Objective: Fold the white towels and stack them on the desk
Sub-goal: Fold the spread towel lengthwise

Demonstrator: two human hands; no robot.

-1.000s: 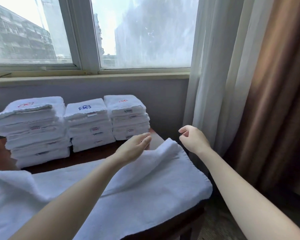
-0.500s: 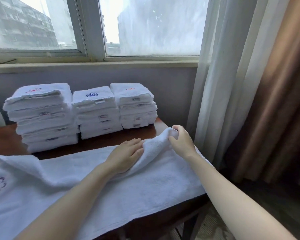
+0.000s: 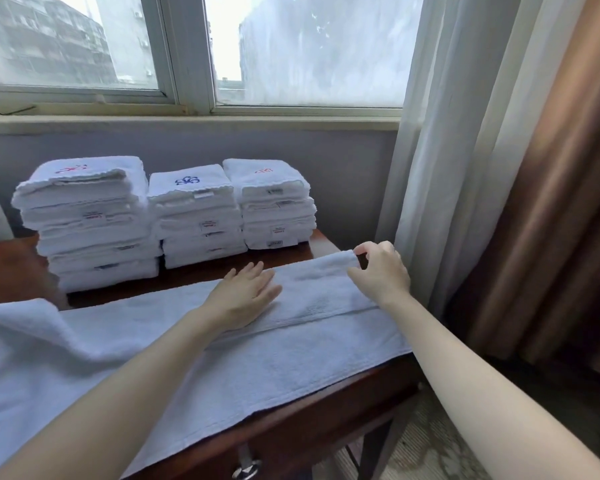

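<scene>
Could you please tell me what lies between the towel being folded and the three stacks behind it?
In the head view, only a bare strip of dark wooden desk separates the spread towel from the three stacks; nothing rests on it.

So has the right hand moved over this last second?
Yes. The right hand has dropped from the air beside the curtain to the far right end of the desk, where it pinches a corner of the towel.
</scene>
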